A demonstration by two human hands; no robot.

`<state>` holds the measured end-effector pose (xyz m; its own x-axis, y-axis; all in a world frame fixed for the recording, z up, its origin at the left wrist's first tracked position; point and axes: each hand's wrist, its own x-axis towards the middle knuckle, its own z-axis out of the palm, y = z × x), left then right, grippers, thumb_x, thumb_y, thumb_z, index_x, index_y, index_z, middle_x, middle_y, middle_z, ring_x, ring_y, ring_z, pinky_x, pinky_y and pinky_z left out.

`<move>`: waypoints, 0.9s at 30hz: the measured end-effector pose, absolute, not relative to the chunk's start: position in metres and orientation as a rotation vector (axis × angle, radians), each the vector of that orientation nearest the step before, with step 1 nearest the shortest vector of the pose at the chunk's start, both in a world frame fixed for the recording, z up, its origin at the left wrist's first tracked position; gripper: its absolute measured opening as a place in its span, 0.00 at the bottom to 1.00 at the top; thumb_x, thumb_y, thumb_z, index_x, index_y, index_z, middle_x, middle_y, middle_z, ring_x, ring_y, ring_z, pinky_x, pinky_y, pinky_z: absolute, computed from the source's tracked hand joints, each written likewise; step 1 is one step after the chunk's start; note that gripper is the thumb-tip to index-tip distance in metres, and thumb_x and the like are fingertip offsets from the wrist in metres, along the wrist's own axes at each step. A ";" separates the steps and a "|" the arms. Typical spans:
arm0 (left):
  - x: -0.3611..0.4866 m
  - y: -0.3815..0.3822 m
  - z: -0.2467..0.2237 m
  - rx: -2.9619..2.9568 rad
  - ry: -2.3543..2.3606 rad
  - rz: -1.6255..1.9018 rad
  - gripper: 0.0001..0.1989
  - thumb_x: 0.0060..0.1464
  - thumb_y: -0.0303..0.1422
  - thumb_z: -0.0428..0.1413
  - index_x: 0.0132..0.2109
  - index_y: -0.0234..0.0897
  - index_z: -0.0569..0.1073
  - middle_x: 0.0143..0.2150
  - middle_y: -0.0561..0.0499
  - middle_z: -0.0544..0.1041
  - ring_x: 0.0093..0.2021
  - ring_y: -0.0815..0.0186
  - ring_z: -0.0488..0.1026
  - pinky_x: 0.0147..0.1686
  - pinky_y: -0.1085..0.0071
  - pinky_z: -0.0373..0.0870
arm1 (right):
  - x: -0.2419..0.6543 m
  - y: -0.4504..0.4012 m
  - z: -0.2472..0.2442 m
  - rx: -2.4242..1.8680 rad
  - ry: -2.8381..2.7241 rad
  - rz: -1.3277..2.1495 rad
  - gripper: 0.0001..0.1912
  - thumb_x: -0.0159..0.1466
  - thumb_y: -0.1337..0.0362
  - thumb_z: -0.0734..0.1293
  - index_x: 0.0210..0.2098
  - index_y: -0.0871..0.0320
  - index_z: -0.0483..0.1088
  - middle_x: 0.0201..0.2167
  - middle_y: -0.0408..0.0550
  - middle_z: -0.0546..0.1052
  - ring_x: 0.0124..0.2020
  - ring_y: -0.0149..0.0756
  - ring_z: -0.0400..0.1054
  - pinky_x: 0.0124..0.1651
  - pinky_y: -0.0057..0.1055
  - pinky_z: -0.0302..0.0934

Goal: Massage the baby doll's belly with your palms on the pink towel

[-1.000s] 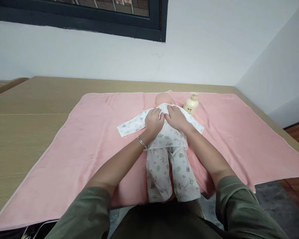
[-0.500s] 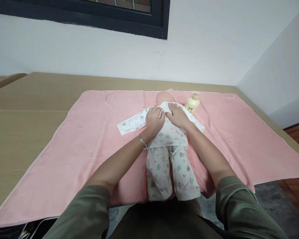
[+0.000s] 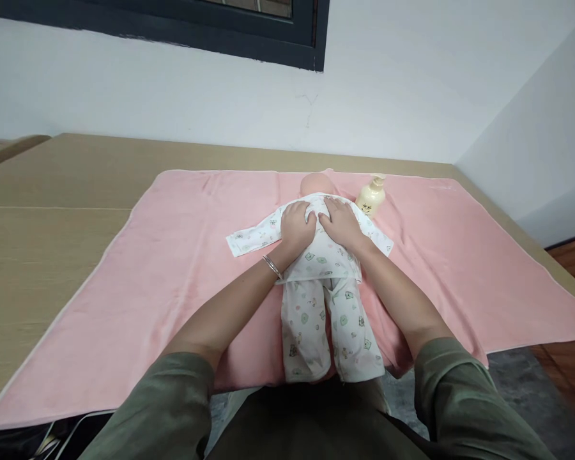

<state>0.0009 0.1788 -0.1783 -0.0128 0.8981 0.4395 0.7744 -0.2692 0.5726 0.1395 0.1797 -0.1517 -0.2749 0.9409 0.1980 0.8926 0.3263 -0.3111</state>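
A baby doll (image 3: 317, 184) with a bare, smooth head lies lengthwise in front of me, dressed in a white long-sleeved top (image 3: 320, 259) and matching trousers (image 3: 306, 332) printed with small green and pink figures. My left hand (image 3: 297, 225) rests flat on the left upper part of the top, fingers stretched toward the doll's head. On the right upper part lies my right hand (image 3: 341, 223), fingers extended and thumb apart. The thumbs point toward each other with a small gap. Both sleeves spread outward. Whether the doll is face up or face down I cannot tell.
A pink blanket (image 3: 211, 236) lies under the doll on the wooden table (image 3: 43, 255), hanging over the front edge. A cream pump bottle (image 3: 371, 197) stands right of the doll's head. Behind are a white wall and a dark window frame (image 3: 249, 41).
My left hand's fingers, earlier more bent near the collar, now lie flatter and straighter on the top. My right hand stays in nearly the same place. The view has shifted slightly.
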 end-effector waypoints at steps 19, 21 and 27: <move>0.000 0.184 -0.176 2.179 1.790 1.035 0.20 0.58 0.30 0.46 0.53 0.31 0.74 0.55 0.39 0.76 0.58 0.51 0.70 0.62 0.54 0.63 | 0.142 0.182 -0.151 -1.617 -2.297 0.185 0.30 0.68 0.60 0.53 0.66 0.70 0.58 0.67 0.63 0.59 0.69 0.52 0.52 0.70 0.51 0.45; 0.000 0.182 -0.177 2.178 1.781 1.079 0.19 0.58 0.31 0.47 0.52 0.30 0.74 0.54 0.39 0.77 0.57 0.51 0.71 0.61 0.54 0.64 | 0.143 0.182 -0.149 -1.616 -2.314 0.195 0.30 0.68 0.60 0.53 0.66 0.69 0.57 0.68 0.63 0.59 0.69 0.52 0.51 0.70 0.49 0.46; -0.002 0.178 -0.182 2.184 1.749 1.236 0.16 0.58 0.29 0.46 0.46 0.34 0.77 0.51 0.43 0.79 0.54 0.55 0.73 0.59 0.57 0.67 | 0.143 0.180 -0.145 -1.632 -2.296 0.216 0.30 0.68 0.60 0.54 0.66 0.69 0.58 0.67 0.62 0.60 0.69 0.51 0.52 0.70 0.48 0.46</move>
